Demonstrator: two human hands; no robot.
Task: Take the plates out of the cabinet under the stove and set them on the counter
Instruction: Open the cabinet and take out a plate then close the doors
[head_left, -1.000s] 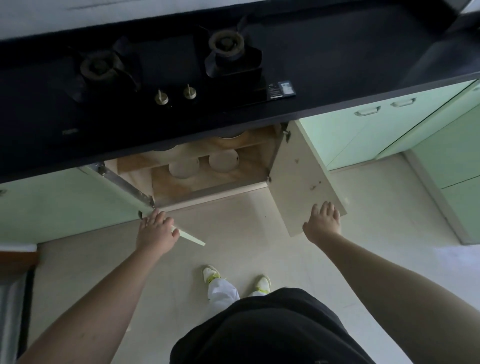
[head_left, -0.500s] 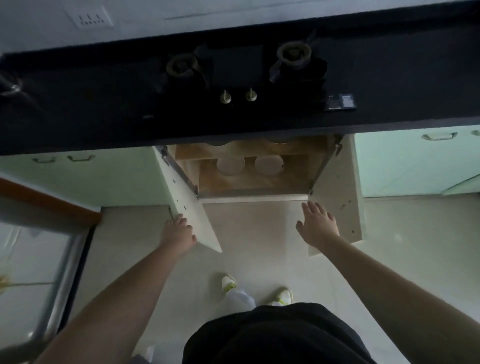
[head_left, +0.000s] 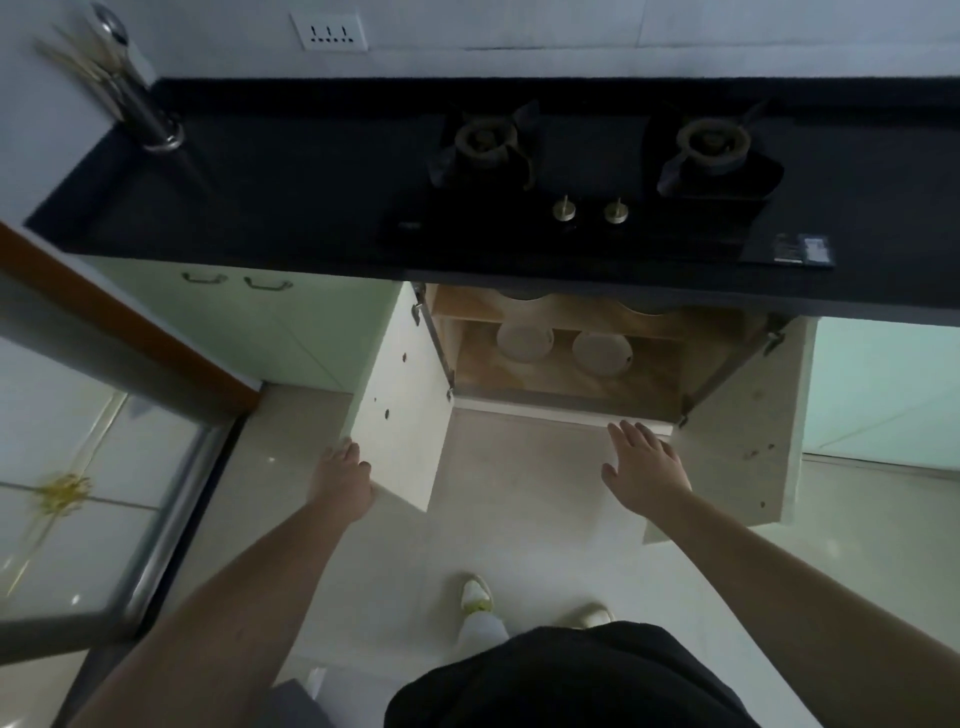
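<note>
The cabinet (head_left: 566, 387) under the stove stands with both doors swung wide. Two pale round plates lie on its lower shelf: a left plate (head_left: 524, 340) and a right plate (head_left: 602, 353). More pale rims show on the upper shelf, mostly hidden by the counter edge. My left hand (head_left: 343, 478) rests at the outer edge of the left door (head_left: 400, 415). My right hand (head_left: 644, 467) hovers with spread fingers in front of the cabinet opening, beside the right door (head_left: 737, 441), holding nothing.
The black counter (head_left: 285, 182) carries a two-burner gas stove (head_left: 597, 171) and a metal utensil holder (head_left: 140, 104) at the far left. Green cabinet fronts (head_left: 244, 317) flank the opening. A glass door frame (head_left: 156, 519) stands at left. My feet (head_left: 478, 597) stand on the tile floor.
The view shifted so the counter and stove sit lower and further right. Both doors have swung wider. My right hand came off the right door and moved toward the opening.
</note>
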